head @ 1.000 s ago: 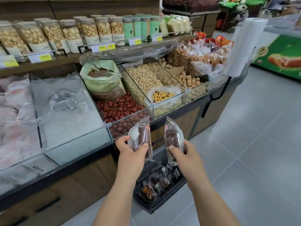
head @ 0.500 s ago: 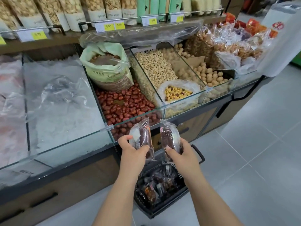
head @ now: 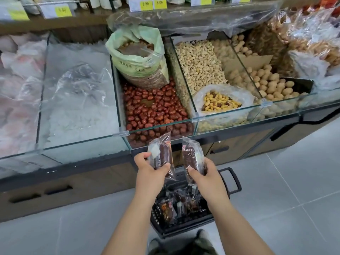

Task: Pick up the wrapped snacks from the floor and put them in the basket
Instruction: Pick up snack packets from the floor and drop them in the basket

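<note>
Left hand (head: 150,173) fingers pinching a wrapped snack (head: 161,155), right hand (head: 204,173) pinching another (head: 192,157) (both upright), above the basket (head: 184,225)

Setting: food shop. Glass bulk bins (head: 228,115) hold red dates (head: 154,105) and peanuts (head: 198,65); yellow price tags (head: 63,11) on shelf above bins.

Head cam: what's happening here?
A person stands at a shop's bulk-food counter, holding one wrapped snack in each hand. The left hand grips a clear-wrapped dark snack, and the right hand grips a similar one. Both are held upright above a black basket on the grey floor, which already contains several wrapped snacks. Neither held snack has gone in yet. Glass bins of red dates and peanuts sit behind.
</note>
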The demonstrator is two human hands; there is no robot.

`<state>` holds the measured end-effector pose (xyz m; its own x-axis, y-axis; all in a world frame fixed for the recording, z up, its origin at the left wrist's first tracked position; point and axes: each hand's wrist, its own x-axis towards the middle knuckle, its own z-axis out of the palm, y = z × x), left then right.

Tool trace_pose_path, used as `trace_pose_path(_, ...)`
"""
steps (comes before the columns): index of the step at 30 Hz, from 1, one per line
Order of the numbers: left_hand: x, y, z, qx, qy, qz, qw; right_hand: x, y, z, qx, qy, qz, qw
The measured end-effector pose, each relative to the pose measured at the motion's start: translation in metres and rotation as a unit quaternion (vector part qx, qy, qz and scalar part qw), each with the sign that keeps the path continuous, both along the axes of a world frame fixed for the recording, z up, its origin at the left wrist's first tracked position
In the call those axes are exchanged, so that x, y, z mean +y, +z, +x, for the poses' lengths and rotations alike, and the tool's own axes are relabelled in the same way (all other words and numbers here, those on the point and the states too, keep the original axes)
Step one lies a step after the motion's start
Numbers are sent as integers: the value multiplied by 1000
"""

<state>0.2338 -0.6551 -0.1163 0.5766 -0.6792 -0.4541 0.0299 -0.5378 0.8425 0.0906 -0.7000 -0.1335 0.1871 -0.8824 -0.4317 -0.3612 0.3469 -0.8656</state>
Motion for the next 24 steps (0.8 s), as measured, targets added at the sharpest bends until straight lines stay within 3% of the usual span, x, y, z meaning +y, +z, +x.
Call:
trace_pose_path(13, 2, -123, -45, -1, 96, 78, 992, -34, -112, -33, 81, 127, 77, 986)
trace_pose_path(24, 35, -318, -48, 60, 80, 194, 976, 0, -310, -21, 154, 119, 165, 967)
